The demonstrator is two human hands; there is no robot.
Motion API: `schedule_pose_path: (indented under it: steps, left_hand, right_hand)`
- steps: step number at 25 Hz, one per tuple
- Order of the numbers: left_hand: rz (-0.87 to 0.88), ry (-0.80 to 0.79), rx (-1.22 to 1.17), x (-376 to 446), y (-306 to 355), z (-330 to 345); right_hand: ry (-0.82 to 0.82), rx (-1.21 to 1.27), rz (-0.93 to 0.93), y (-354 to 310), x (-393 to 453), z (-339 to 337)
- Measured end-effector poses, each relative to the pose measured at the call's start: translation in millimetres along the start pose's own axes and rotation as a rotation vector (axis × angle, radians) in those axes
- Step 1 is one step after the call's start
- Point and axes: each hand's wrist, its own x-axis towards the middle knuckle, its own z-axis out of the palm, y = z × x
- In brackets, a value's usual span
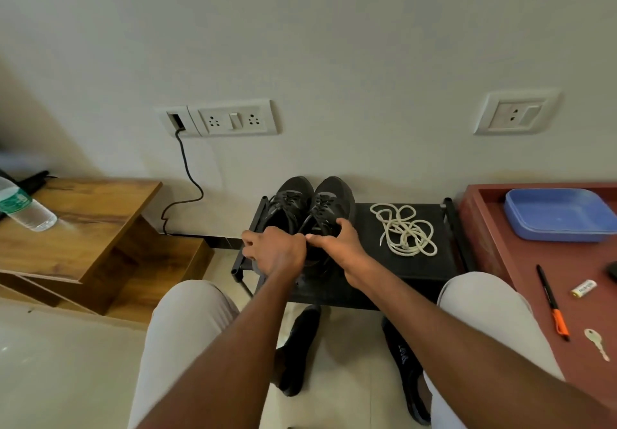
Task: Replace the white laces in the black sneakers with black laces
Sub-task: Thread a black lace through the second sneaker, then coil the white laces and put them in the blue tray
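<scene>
Two black sneakers stand side by side on a low black rack (417, 271), toes to the wall: the left sneaker (290, 201) and the right sneaker (334, 200), both threaded with black laces. My left hand (272, 250) grips the heel end of the left sneaker with curled fingers. My right hand (337, 238) holds the opening of the right sneaker, thumb on its inner edge and fingers over the outer side. A loose tangle of white laces (405, 230) lies on the rack to the right of the shoes.
A wooden side table (76, 221) with a lying water bottle (25, 206) is at left. A red table (500, 261) at right carries a blue tray (561, 215), a marker (552, 302), a battery (583, 288) and a key (597, 342). A black cable (187, 175) hangs from the wall socket.
</scene>
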Motion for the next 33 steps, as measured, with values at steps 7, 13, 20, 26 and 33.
schedule_pose_path:
  steps: [7,13,20,26,33]
  left_hand:
    - [0.085,-0.012,0.037,7,-9,14]
    - [0.069,-0.235,0.127,22,-18,-3]
    - [0.287,-0.122,0.311,21,-5,-22]
    - [0.804,-0.27,0.031,12,68,12]
    - [0.825,-0.483,0.267,21,153,95]
  right_hand:
    - [0.081,-0.047,0.028,15,33,2]
    - [0.13,-0.099,0.014,12,37,0]
    - [-0.021,-0.503,-0.099,-8,32,-26]
    - [-0.014,-1.024,-0.188,-47,42,-91]
    - [0.266,-0.93,0.031,-55,55,-172]
